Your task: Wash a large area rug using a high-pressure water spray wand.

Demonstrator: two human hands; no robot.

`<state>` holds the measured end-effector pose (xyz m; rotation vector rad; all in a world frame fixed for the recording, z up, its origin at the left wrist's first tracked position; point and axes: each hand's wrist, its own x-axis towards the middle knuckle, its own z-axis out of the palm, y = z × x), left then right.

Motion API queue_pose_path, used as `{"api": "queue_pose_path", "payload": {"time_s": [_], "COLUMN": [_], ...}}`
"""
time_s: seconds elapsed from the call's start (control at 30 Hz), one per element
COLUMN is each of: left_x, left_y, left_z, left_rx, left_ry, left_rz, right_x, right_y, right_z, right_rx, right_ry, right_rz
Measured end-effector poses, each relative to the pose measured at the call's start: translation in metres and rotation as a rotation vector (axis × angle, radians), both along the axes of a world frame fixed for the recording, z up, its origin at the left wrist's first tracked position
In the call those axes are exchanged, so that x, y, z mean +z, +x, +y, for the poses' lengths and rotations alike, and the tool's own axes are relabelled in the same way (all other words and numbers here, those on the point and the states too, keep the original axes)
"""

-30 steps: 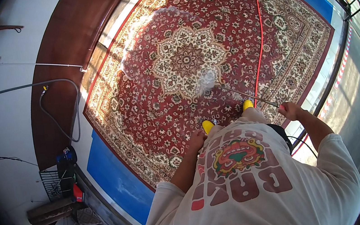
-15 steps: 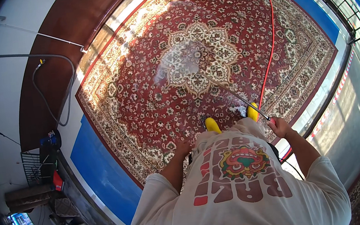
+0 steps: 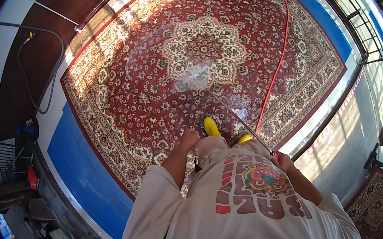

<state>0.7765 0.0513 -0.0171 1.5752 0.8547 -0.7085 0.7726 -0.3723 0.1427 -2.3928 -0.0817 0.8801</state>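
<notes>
My right hand (image 3: 281, 161) is wrapped around the grip end of a long thin spray wand (image 3: 242, 121), which slants forward and to the left over the rug. From its tip a whitish spray (image 3: 194, 76) fans out onto the lower edge of the rug's central medallion. The large red and cream patterned rug (image 3: 144, 94) looks wet and lies spread under my yellow boots (image 3: 211, 126). My left hand (image 3: 188, 138) hangs over the rug beside my left leg, its fingers loosely curled with nothing seen in them.
An orange hose (image 3: 284, 51) curves across the rug's right side. Blue floor (image 3: 89, 169) shows at the left, with a grey hose (image 3: 62, 49) by the brown wall. Black metal racks (image 3: 358, 25) stand at the right; another patterned rug (image 3: 382, 205) lies at the lower right.
The view has shifted, and my left boot has stepped forward. The spray has moved from the medallion's left and middle to its near edge. My left hand has swung forward.
</notes>
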Motion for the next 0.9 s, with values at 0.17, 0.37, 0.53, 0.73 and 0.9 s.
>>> {"api": "queue_pose_path", "payload": {"time_s": [0.17,0.37,0.53,0.73,0.9], "left_x": [-0.033,-0.019,-0.011,0.0,0.007], "left_y": [-0.025,-0.088,-0.146,-0.244,-0.311], "left_z": [-0.022,-0.033,-0.046,-0.06,-0.057], "left_rx": [-0.028,-0.086,-0.138,-0.257,-0.46], "left_ry": [-0.021,0.117,0.187,0.323,0.508], "left_rz": [-0.019,-0.054,0.008,-0.176,-0.103], "right_x": [-0.031,-0.001,-0.017,-0.014,-0.006], "right_y": [-0.041,-0.055,-0.114,-0.188,-0.237], "right_z": [-0.03,-0.021,-0.055,-0.086,-0.077], "right_rx": [0.023,0.128,0.026,-0.014,0.008], "right_ry": [0.081,-0.123,0.214,0.048,-0.108], "right_rz": [0.091,0.051,-0.088,0.017,0.073]}}
